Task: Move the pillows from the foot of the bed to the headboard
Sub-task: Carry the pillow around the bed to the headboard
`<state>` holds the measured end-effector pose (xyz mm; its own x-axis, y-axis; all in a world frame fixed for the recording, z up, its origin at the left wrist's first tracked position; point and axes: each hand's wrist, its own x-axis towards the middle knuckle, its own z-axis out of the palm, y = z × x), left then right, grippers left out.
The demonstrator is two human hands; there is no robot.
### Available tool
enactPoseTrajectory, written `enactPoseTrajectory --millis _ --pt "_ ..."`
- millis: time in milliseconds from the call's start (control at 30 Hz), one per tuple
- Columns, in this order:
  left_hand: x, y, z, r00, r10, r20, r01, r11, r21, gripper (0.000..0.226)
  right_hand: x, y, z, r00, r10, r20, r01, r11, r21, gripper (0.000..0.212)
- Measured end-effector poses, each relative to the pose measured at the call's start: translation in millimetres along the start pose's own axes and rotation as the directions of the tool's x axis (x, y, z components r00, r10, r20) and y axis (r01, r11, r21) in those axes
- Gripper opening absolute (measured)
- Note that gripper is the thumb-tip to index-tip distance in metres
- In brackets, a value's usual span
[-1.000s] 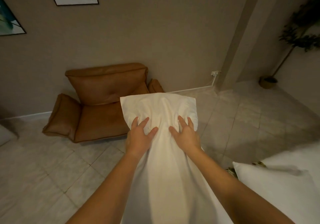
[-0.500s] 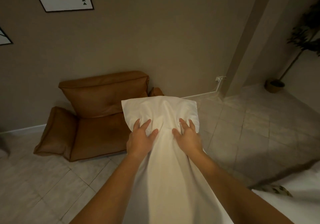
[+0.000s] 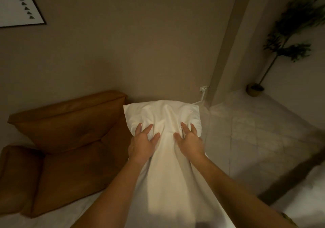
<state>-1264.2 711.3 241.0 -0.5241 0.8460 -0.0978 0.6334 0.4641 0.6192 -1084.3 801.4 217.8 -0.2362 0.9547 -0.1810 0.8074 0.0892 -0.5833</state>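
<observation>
Two hands on one pillow right now: our left hand and right hand are both clamped on the white pillow, fingers dug into the fabric near its far end, thumbs pointing inward. We've got it held up in the air in front of us, long side running away from us, well off any surface.

What could go wrong, in our opinion: the grip is only bunched cover, so the filling could slump toward us and the case could slide through our fingers if we swing it hard. Also we're looking at a wall, not a headboard, so we can't tell yet where it's going to land.

Room-wise it's pretty dim. Brown leather armchair sits on the left against the wall, pale tiled floor on the right, a potted plant in the far corner, framed print top left. White bedding is peeking in at the bottom right.
</observation>
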Motion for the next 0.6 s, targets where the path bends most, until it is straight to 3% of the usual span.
enactPoseTrajectory --millis 300,500,600 --pt "160.1 62.4 50.8 0.971 0.193 0.138 -0.190 0.981 -0.034 0.065 127.1 17.4 -38.3 0.977 0.163 -0.139 -0.159 0.986 0.042 0.075" --pt "254.4 125.4 85.2 0.904 0.351 0.243 -0.335 0.936 -0.106 0.064 199.9 27.4 -73.0 0.930 0.283 -0.234 -0.275 0.959 0.069 0.067" --pt "292.3 148.2 112.0 0.866 0.401 0.298 -0.389 0.916 -0.099 0.075 221.4 37.9 -91.1 0.892 0.354 -0.280 -0.347 0.935 0.079 0.067"
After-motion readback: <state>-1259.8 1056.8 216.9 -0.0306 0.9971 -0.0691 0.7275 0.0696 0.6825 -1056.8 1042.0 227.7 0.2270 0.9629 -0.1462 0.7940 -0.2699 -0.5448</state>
